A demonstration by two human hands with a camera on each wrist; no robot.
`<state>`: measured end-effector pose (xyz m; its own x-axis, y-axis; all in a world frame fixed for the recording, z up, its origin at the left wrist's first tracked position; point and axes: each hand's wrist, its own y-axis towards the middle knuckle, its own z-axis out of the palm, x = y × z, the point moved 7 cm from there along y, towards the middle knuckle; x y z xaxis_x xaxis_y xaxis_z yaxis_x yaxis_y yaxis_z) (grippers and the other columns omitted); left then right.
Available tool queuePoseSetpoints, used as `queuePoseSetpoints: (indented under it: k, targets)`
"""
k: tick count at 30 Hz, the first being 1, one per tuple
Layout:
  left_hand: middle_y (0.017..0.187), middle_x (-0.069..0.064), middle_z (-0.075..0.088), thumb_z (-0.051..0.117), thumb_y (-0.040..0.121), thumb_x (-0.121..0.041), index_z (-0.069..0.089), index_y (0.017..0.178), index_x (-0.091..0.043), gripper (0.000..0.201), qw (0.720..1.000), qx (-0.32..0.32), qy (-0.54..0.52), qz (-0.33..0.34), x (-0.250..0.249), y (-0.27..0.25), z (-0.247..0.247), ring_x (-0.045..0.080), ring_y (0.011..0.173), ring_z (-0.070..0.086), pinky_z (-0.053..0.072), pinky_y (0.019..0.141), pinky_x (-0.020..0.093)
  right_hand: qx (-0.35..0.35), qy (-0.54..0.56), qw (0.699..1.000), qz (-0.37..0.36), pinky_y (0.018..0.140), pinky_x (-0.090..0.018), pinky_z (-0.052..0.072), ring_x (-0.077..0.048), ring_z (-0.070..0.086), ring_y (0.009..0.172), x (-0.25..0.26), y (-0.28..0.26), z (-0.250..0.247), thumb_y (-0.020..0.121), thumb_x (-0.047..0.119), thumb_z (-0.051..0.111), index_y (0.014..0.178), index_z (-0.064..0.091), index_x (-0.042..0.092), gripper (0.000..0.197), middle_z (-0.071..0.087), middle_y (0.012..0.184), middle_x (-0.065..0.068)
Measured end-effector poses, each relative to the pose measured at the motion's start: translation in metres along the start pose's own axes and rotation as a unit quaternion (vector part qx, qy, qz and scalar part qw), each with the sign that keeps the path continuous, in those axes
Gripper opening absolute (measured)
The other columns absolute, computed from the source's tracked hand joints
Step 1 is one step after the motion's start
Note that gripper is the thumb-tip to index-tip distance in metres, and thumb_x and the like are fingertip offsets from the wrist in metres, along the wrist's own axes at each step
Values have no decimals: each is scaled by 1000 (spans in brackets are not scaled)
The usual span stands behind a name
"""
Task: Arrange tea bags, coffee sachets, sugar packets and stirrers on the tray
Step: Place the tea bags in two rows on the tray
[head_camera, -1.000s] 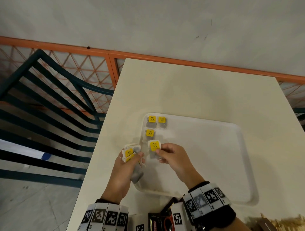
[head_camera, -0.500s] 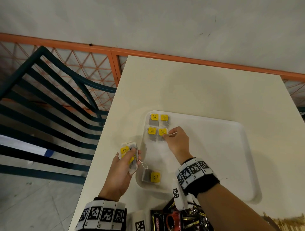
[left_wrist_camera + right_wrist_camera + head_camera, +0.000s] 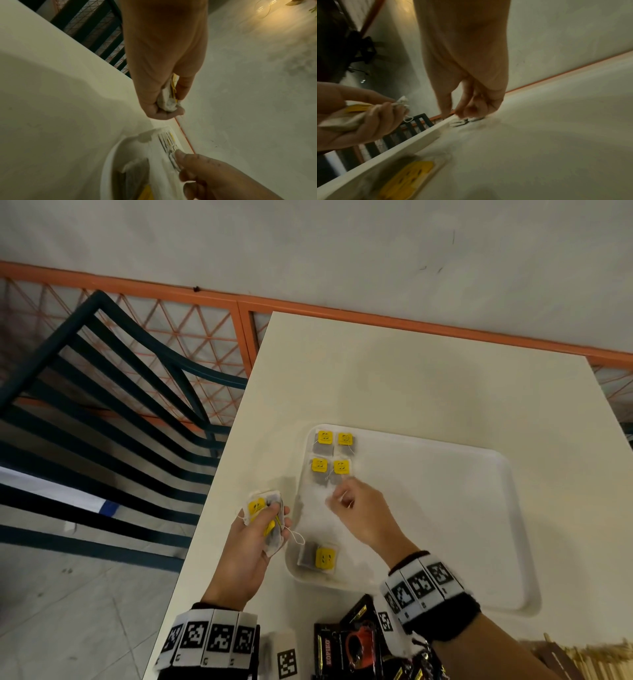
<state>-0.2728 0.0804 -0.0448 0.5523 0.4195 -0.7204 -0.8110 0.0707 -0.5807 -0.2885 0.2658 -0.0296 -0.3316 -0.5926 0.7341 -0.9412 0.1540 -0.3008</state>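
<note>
Already 5 tea bags (image 3: 331,454) in tray (image 3: 445,508); left grip (image 3: 251,542) clutches spare bags (image 3: 265,517), right grip (image 3: 359,511) loose.

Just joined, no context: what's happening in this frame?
A person is laying tea bags on a white tray. Four tea bags sit in a two-by-two block at its far left corner; a fifth lies alone at the near left corner. The left hand holds a bunch of tea bags. The right hand, fingers curled, hovers just below the block.
</note>
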Motion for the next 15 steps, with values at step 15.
queuePoseSetpoints:
  k: [15]
  targets:
    - [80,2,63,68,77,5,59,97,-7,25,965,99,235,65,-1,-22,15,0,66,62,48,60,14,212,-74,970,-92,68,-25,44,-16,52,76,15,-50,39,81,18,64,100,57,16,21,62,93,-3]
